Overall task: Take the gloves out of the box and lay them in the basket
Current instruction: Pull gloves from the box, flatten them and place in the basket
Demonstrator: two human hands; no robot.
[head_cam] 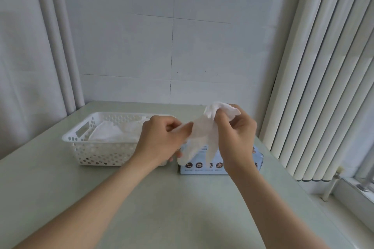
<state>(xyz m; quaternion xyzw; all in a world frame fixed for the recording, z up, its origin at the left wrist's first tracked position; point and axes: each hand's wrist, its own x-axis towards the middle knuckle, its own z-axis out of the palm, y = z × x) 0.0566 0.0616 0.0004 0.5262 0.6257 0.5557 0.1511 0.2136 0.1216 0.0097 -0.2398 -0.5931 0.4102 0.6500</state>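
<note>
While a thin white glove (202,133) hangs above the pale-blue box (202,170), the right hand (236,133) pinches its bunched top and the left hand (159,137) pinches its side; beside the box, a white basket (97,152) holds more gloves (113,134).

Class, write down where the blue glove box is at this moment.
In the head view the box sits on the table right of centre, just right of the white basket, under the glove held by the left hand and right hand.
</note>
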